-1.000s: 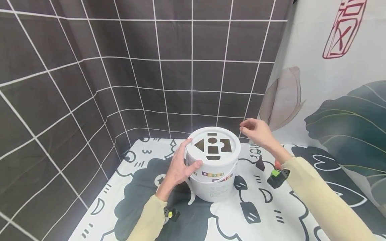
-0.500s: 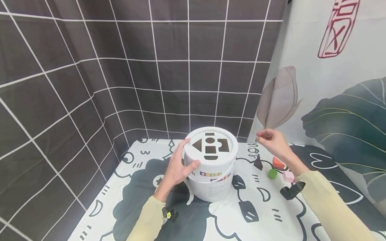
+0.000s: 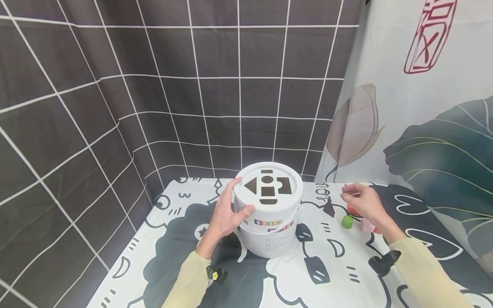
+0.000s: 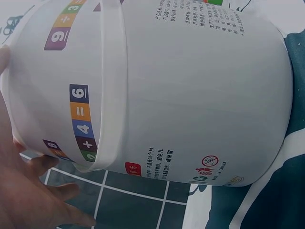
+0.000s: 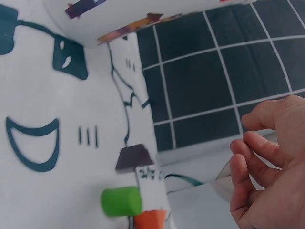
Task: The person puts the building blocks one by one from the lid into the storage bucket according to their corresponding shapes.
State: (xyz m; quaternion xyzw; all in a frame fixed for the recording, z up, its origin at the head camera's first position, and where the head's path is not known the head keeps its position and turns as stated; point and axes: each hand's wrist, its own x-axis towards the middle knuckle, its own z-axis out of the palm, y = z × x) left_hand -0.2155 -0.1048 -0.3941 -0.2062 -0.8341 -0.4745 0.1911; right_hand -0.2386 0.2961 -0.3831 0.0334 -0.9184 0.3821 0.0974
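Note:
A white bucket (image 3: 275,244) stands upright, its lid (image 3: 285,201) cut with several shaped holes, among them a triangle, a circle and a rectangle. Around the upper left side of the bucket curves my left hand (image 3: 225,216), thumb in front and fingers towards the back. My right hand (image 3: 363,201) hovers to the right with loosely bent fingers and nothing visible between them. Below and beside it lie a green cylinder block (image 3: 347,222), a pink block (image 3: 367,226), a partly hidden orange block (image 3: 352,209) and a dark block (image 5: 134,158).
A white cloth (image 3: 339,273) printed with dark cartoon shapes covers the table. Behind the bucket hangs a dark curtain (image 3: 185,98) with a white grid. A pale curtain (image 3: 400,111) with leaf prints hangs at the right. The bucket has a white handle (image 4: 113,95).
My right hand has moved right and down, away from the bucket to above the blocks. More of the blocks show than a second ago. My left hand stays on the bucket.

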